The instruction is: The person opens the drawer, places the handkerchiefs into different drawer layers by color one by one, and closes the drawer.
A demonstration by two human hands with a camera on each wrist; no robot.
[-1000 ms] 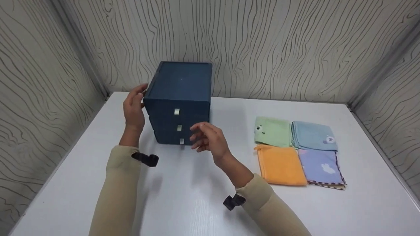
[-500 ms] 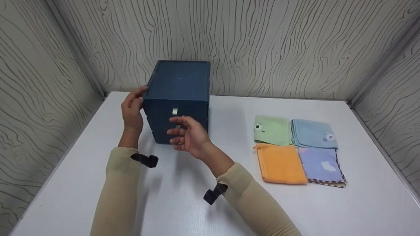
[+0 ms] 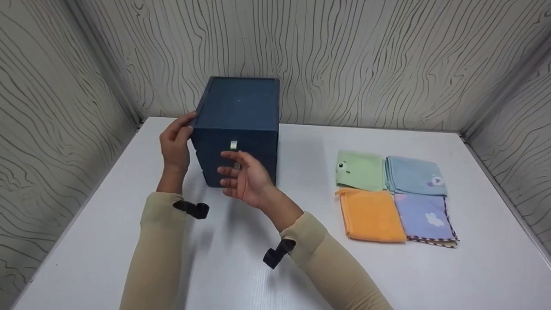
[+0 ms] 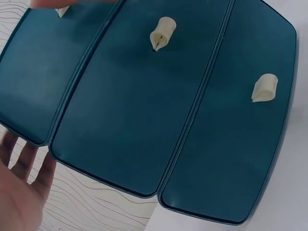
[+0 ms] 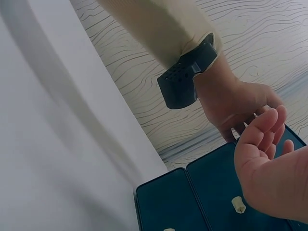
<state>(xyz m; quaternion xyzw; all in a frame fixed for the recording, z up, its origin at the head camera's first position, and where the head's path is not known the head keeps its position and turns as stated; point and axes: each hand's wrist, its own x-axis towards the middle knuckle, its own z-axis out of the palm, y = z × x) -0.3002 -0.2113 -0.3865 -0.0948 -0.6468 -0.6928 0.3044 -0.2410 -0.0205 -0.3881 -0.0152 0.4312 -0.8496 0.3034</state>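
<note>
White table bears blue drawers against outstretched left hand, behind spread right hand.

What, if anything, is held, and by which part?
The left grip rests against the upper left side of the blue drawer unit, not visibly grasping it. Whether the right grip pinches the top tab cannot be told.

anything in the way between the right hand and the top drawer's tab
Nothing visible stands between the right hand and the top drawer's tab. The left hand is at the blue unit's left side, and the folded cloths lie off to the right.
</note>
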